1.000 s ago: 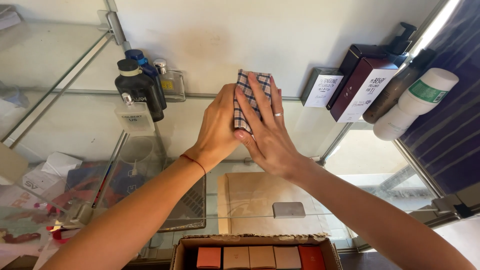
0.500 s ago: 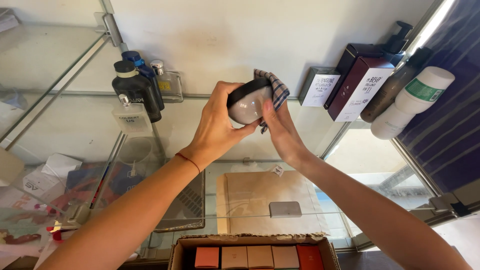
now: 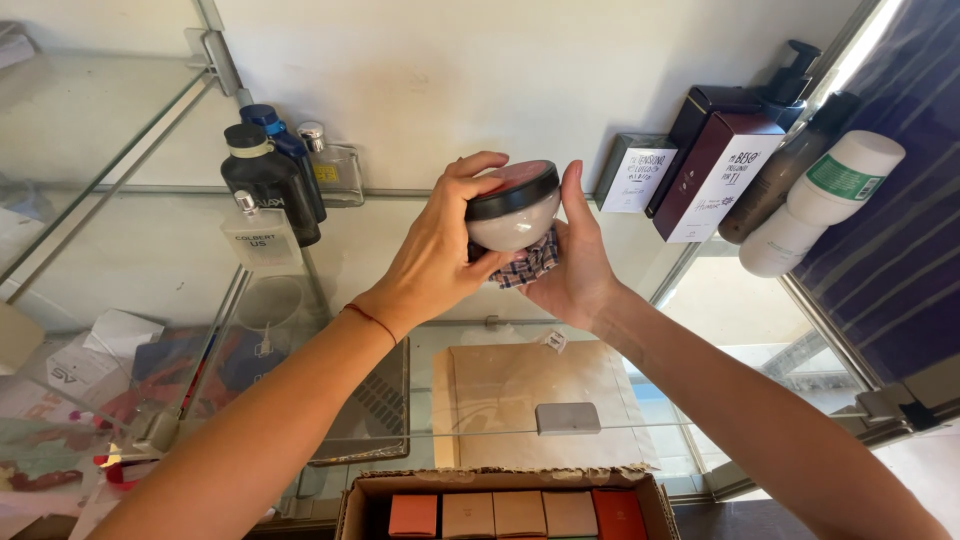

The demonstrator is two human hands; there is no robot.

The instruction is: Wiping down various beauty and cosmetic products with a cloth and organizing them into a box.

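Note:
My left hand (image 3: 432, 252) grips a round pale jar (image 3: 512, 217) with a black rim and reddish lid, held up in front of the glass shelf. My right hand (image 3: 580, 262) cups the jar from below and the right, pressing a checked cloth (image 3: 530, 264) against its underside. Both hands are raised above a glass shelf (image 3: 120, 250), roughly midway between the bottles on the left and the boxes on the right.
Dark and clear bottles (image 3: 268, 180) stand on the shelf at left. Boxes (image 3: 712, 172), a pump bottle and a white roll-on container (image 3: 820, 200) stand at right. Below, a cardboard box (image 3: 500, 505) holds orange and tan packets; a brown envelope (image 3: 540, 400) lies on a lower shelf.
The cloth was flat between both palms, then wrapped over the jar. Now the jar is turned lid-up and the cloth sits underneath it in my right hand.

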